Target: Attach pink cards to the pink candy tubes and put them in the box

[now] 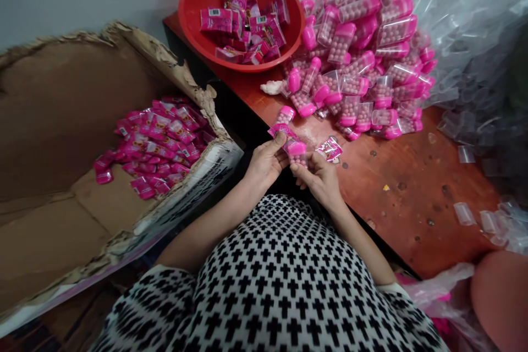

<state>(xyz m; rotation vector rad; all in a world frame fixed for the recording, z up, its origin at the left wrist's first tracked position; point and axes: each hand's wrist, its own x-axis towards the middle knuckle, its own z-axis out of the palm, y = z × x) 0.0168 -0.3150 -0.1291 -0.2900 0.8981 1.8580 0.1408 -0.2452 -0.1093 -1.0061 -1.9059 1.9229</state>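
My left hand (264, 165) pinches a pink printed wrapper (282, 131) between thumb and fingers at the table's near edge. Close against it, my right hand (322, 180) grips a small clear candy container (298, 160) full of pink balls, its pink cap pointing away from me. Whether the container's cap end has entered the wrapper I cannot tell. Just beyond my left fingers lies another candy container (285, 114). To the right of my hands a flat pink wrapper (330, 149) rests on the table.
Many pink-capped containers (355, 66) are heaped on the reddish table (396, 198). Wrapped packets fill part of a red basin (193, 47) at the back. At left, a torn cardboard box (94, 203) holds more packets (157, 140). Clear plastic tubes (465, 213) lie at right.
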